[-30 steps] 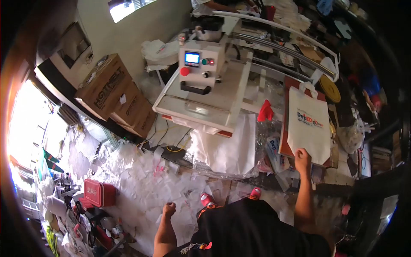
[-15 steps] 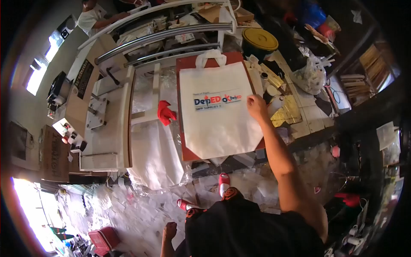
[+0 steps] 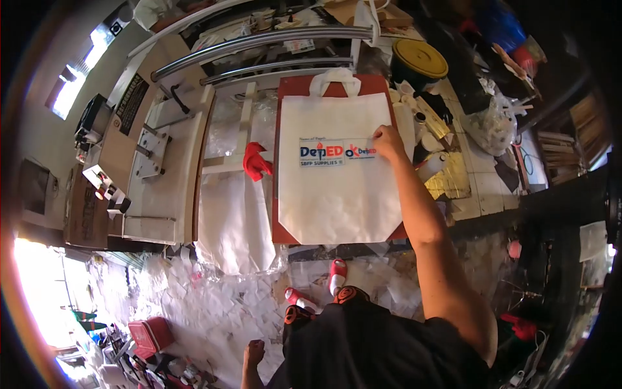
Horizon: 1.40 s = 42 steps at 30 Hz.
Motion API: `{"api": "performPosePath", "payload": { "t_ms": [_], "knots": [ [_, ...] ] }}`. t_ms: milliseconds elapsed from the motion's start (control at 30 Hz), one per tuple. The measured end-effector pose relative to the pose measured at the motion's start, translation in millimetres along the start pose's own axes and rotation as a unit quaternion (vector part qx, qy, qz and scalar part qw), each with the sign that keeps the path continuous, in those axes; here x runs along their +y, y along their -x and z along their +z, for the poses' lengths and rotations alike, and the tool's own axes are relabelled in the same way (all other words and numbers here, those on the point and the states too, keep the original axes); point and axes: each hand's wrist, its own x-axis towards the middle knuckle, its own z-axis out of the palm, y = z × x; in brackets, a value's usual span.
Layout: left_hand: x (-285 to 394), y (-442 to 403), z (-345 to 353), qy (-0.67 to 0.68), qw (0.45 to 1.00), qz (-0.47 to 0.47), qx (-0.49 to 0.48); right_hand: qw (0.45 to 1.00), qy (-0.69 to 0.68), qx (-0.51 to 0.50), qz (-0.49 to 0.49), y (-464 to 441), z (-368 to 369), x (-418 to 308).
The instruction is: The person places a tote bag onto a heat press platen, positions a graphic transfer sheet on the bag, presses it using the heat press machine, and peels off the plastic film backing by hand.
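Note:
A white tote bag (image 3: 340,201) with looped handles lies flat on a reddish-brown board (image 3: 374,84). Blue and red lettering (image 3: 321,153) is printed across its middle. My right hand (image 3: 389,142) is at the right end of the print, thumb and fingers pinched together. A faint straight line runs from the print to the fingertips, like the edge of a clear sheet, but what they hold is too small to tell. My left hand (image 3: 254,352) hangs low by my side, curled into a fist, away from the bag; nothing shows in it.
A red cloth (image 3: 256,162) lies left of the board, above another white bag (image 3: 233,223). Metal rails (image 3: 259,44) cross behind. A yellow-lidded bucket (image 3: 420,59) stands at the back right. White scraps (image 3: 220,292) litter the floor. Another person (image 3: 155,11) is partly visible at top left.
My right hand has moved slightly up relative to the bag, to the upper right end of the print. The view has shifted a little; my left hand still hangs low.

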Motion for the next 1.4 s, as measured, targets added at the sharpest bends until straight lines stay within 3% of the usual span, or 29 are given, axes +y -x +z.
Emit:
{"api": "performPosePath", "payload": {
  "t_ms": [33, 100, 167, 200, 233, 267, 333, 367, 400, 433, 467, 500, 533, 567, 667, 700, 733, 800, 867, 900, 933, 1067, 1133, 1167, 1233, 1267, 1333, 1400],
  "knots": [
    [-9, -11, 3, 0.002, 0.999, 0.034, 0.013, 1.0, -0.001, 0.0, -0.003, 9, -8, -15],
    [-24, -30, 11, 0.008, 0.997, 0.068, 0.026, 0.985, 0.089, 0.071, -0.129, 41, -27, -44],
    [-34, -43, 9, -0.05, 0.99, 0.133, 0.019, 0.976, 0.045, 0.079, -0.195, 91, -19, -76],
    [-32, -42, 7, -0.05, 0.99, 0.133, 0.019, 0.969, 0.001, -0.009, -0.247, 128, -20, -98],
    [-26, -37, 4, -0.009, 0.993, 0.119, 0.006, 0.965, -0.048, -0.126, -0.226, 175, -8, -113],
    [-23, -37, -1, 0.033, 0.994, 0.107, -0.006, 0.922, -0.142, -0.312, -0.182, 222, -13, -139],
    [-30, -45, -11, 0.023, 0.997, 0.073, -0.016, 0.785, -0.184, -0.542, -0.237, 288, -11, -179],
    [-38, -53, -13, 0.015, 0.999, 0.035, -0.025, 0.753, -0.218, -0.586, -0.205, 315, 0, -194],
    [-66, -82, -17, -0.134, 0.963, 0.234, -0.002, 0.714, -0.251, -0.63, -0.174, 333, 12, -204],
    [-102, -101, -21, -0.273, 0.869, 0.412, 0.02, 0.65, -0.411, -0.633, -0.087, 342, 41, -203],
    [-95, -97, -30, -0.363, 0.863, 0.351, -0.006, 0.558, -0.554, -0.618, 0.009, 357, 83, -199],
    [-98, -88, -37, -0.11, 0.973, 0.2, -0.016, 0.757, -0.42, -0.501, -0.012, 366, 119, -202],
    [-63, -48, -55, -0.026, 0.987, 0.141, 0.074, 0.859, -0.326, -0.394, -0.015, 364, 144, -208],
    [-66, -41, -60, 0.044, 0.996, 0.054, 0.063, 0.898, -0.295, -0.325, -0.008, 359, 178, -209],
    [-124, -39, -64, 0.146, 0.988, 0.038, 0.035, 0.966, -0.16, -0.203, -0.006, 334, 270, -216],
    [-156, -41, -60, 0.152, 0.987, 0.049, 0.027, 0.973, -0.135, -0.188, 0.018, 326, 309, -212],
    [-196, -48, -50, 0.149, 0.989, 0.002, 0.012, 0.978, -0.104, -0.179, 0.037, 319, 334, -215],
    [-224, -20, -37, 0.268, 0.959, -0.089, 0.03, 0.985, -0.029, -0.15, 0.084, 310, 357, -231],
    [-301, -15, -16, 0.118, 0.988, 0.094, -0.014, 0.983, -0.019, -0.13, 0.131, 309, 367, -242],
    [-308, -14, -17, 0.076, 0.995, 0.045, -0.041, 0.992, -0.006, -0.088, 0.094, 317, 364, -250],
    [-311, -9, -20, 0.032, 0.997, -0.003, -0.066, 0.997, 0.007, -0.047, 0.056, 330, 356, -257],
    [-297, -18, -21, -0.007, 0.998, 0.054, -0.034, 0.946, -0.225, -0.21, -0.102, 371, 246, -294],
    [-310, -65, -2, 0.069, 0.996, 0.037, -0.045, 0.936, -0.285, -0.171, -0.114, 363, 167, -308],
    [-264, -61, -27, 0.201, 0.975, 0.048, -0.076, 0.945, -0.284, -0.142, -0.082, 351, 144, -297],
    [-210, -88, -42, 0.302, 0.95, -0.056, -0.057, 0.967, -0.243, -0.036, -0.064, 310, 90, -275],
    [-169, -87, -56, 0.251, 0.967, -0.036, -0.031, 0.976, -0.2, 0.039, -0.077, 284, 63, -263],
    [-136, -104, -66, 0.276, 0.96, 0.029, -0.03, 0.983, -0.114, 0.098, -0.109, 232, 38, -213],
    [-86, -94, -75, 0.262, 0.962, 0.074, 0.0, 0.992, -0.066, 0.08, -0.077, 191, 29, -174]
  ]
}}
